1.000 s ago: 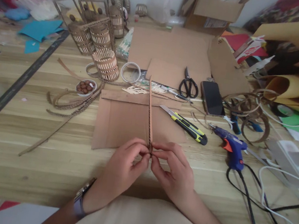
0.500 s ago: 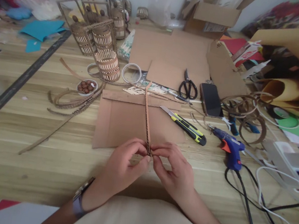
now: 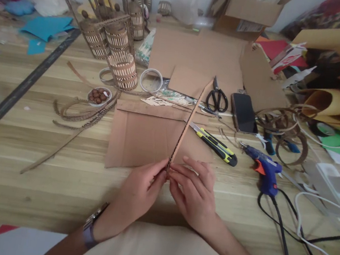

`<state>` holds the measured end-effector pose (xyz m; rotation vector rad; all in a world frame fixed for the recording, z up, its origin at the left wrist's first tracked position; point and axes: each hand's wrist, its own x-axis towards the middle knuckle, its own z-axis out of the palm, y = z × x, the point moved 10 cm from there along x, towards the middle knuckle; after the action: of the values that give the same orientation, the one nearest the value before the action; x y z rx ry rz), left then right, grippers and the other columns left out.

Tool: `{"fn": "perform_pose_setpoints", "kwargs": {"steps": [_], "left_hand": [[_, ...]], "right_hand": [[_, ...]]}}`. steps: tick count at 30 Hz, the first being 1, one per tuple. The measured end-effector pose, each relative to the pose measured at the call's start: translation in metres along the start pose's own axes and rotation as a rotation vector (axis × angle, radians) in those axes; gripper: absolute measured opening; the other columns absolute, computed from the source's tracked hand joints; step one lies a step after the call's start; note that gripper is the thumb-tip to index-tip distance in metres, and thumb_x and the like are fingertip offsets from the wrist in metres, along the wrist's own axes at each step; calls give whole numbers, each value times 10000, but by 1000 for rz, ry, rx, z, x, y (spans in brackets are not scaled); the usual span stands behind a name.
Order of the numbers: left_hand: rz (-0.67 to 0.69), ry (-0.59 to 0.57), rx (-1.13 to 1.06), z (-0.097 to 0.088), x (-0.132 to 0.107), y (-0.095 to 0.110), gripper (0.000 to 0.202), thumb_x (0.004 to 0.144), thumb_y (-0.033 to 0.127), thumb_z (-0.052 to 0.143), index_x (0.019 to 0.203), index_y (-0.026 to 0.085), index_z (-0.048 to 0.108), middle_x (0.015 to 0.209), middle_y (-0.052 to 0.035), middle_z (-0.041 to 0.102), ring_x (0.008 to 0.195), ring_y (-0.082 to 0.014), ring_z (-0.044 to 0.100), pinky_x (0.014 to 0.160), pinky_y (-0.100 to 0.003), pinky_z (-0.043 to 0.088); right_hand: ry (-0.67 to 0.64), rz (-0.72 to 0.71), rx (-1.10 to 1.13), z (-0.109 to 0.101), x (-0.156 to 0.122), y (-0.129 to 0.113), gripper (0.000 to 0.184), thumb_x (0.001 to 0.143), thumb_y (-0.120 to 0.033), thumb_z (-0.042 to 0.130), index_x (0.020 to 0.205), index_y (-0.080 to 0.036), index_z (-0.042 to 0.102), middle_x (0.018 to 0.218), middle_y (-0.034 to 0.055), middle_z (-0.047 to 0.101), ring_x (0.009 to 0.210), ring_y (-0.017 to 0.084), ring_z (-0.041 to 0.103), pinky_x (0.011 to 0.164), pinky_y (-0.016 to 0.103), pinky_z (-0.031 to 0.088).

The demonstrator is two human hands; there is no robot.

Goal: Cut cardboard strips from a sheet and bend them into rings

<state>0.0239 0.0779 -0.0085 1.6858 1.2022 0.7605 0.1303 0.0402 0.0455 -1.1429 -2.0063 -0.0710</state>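
Observation:
A thin strip of corrugated cardboard slants away from my hands, its far end up by the scissors. My left hand pinches its near end between thumb and fingers. Close beside it, my right hand pinches the same end, with its fingertips touching the strip. Beneath the strip lies a flat cardboard sheet with a folded upper edge. A yellow and black utility knife, blade out, rests just right of the strip.
On the right lie a blue glue gun with its cord and a phone. Matchstick-banded lanterns with frames stand back left, near a bowl of brown beads and cardboard strips. A cardboard box stands behind.
The strip's far end has swung right, from above the sheet to beside the scissors. My right hand's fingers have shifted along the near end. The view has moved slightly.

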Motion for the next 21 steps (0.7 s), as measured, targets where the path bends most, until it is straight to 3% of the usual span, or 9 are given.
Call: {"fn": "perform_pose_setpoints", "kwargs": {"steps": [4, 8, 21], "left_hand": [[1, 3, 39, 1, 2, -1, 278, 976, 226, 456, 1071, 168, 711, 910, -44, 755, 785, -153, 692, 717, -230, 501], [-7, 18, 41, 3, 3, -4, 267, 966, 219, 445, 993, 162, 704, 864, -40, 736, 761, -149, 675, 699, -228, 483], [-73, -39, -35, 10, 0, -16, 263, 975, 236, 435, 1017, 172, 687, 746, 5, 701, 659, -115, 633, 639, -201, 453]], "right_hand": [[-5, -1, -39, 1, 0, -1, 123, 927, -149, 596, 995, -243, 637, 988, 19, 792, 1103, 207, 650, 1037, 392, 385], [-18, 0, -35, 4, -1, 0, 109, 941, -168, 581, 994, -250, 630, 999, 15, 793, 1105, 197, 663, 1051, 387, 377], [3, 74, 77, 5, -1, 12, 129, 889, -130, 617, 908, -257, 601, 926, 1, 788, 1093, 212, 692, 997, 395, 427]]}}
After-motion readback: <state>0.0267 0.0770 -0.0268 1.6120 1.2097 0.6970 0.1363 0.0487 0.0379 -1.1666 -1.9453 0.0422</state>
